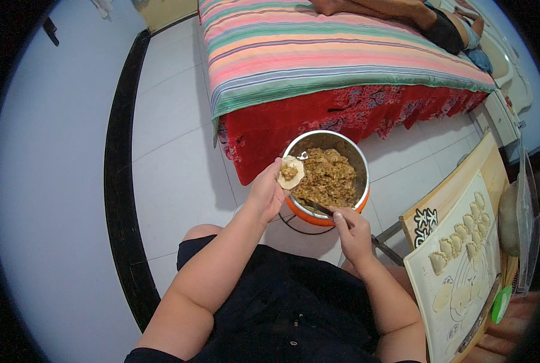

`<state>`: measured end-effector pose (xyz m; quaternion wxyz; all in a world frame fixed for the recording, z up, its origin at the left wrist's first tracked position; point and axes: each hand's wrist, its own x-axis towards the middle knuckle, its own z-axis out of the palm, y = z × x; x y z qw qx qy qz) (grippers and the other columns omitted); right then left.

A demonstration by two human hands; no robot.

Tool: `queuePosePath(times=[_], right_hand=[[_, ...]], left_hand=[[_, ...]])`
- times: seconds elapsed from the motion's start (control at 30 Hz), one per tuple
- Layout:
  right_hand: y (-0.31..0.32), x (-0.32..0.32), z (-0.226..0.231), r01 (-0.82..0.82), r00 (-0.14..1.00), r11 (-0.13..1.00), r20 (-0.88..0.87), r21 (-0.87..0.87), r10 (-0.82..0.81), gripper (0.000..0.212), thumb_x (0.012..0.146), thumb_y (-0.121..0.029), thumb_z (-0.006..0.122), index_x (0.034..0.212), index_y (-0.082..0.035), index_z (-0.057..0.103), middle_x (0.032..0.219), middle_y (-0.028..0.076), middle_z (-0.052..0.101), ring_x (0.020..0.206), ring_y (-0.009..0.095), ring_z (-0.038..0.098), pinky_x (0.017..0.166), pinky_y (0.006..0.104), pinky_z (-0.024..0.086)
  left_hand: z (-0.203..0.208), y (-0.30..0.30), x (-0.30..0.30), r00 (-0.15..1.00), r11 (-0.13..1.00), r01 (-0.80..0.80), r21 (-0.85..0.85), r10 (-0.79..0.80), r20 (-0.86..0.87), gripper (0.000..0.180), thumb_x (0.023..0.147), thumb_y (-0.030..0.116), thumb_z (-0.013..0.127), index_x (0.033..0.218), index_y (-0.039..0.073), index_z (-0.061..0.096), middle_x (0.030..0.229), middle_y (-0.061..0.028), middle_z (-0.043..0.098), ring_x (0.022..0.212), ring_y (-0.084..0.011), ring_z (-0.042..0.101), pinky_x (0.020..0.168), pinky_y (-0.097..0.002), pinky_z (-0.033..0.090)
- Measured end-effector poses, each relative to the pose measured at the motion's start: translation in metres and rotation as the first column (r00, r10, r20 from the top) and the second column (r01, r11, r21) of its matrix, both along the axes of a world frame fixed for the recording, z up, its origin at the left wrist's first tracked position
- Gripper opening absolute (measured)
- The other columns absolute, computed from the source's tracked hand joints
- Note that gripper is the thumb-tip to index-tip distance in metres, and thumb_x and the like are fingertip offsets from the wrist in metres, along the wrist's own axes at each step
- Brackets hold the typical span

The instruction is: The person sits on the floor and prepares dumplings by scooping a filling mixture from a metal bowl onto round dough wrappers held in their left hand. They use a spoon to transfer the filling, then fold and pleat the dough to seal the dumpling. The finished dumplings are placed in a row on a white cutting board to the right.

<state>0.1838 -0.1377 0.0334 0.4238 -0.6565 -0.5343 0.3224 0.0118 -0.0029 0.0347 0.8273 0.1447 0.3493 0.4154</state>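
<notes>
My left hand [268,192] holds a round dumpling wrapper [298,179] with a small lump of filling [289,173] at its centre, beside the left rim of a metal pot [365,162]. Brown minced filling [330,175] lies heaped in the pot. My right hand [353,233] grips a dark, narrow utensil [317,207] at the pot's near rim. Its far end points into the pot towards the filling; whether it is a knife or a spoon handle I cannot tell. An orange band [309,216] shows around the pot's lower outside.
To the right, a wooden board on a stand carries a white mat [427,284] with several folded dumplings [464,233] and flat wrappers [442,299]. A green object [501,304] lies at its edge. Ahead stands a striped bed [294,66], where a person [403,13] lies.
</notes>
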Motion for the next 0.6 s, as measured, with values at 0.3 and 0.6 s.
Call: queuePosePath(times=[0.3, 0.6], right_hand=[[0.016, 0.021, -0.026, 0.192, 0.592, 0.911, -0.697, -0.365, -0.404, 0.033, 0.092, -0.016, 0.049, 0.106, 0.013, 0.056, 0.096, 0.020, 0.061, 0.089, 0.025, 0.064, 0.078, 0.0260, 0.053], [0.018, 0.035, -0.014, 0.306, 0.412, 0.896, -0.804, -0.321, -0.429, 0.033, 0.095, -0.018, 0.046, 0.109, 0.011, 0.052, 0.104, 0.019, 0.058, 0.093, 0.024, 0.062, 0.084, 0.0262, 0.052]], left_hand=[[-0.007, 0.001, -0.001, 1.000, 1.000, 0.001, 0.012, 0.000, -0.017, 0.040, 0.100, 0.029, 0.032, 0.120, -0.004, 0.041, 0.118, -0.0180, 0.052, 0.104, -0.0261, 0.058, 0.088, -0.0369, 0.053], [0.001, 0.002, -0.002, 1.000, 1.000, -0.003, -0.031, 0.003, -0.009, 0.041, 0.100, 0.029, 0.033, 0.121, -0.005, 0.041, 0.119, -0.0189, 0.052, 0.106, -0.0275, 0.057, 0.088, -0.0387, 0.053]])
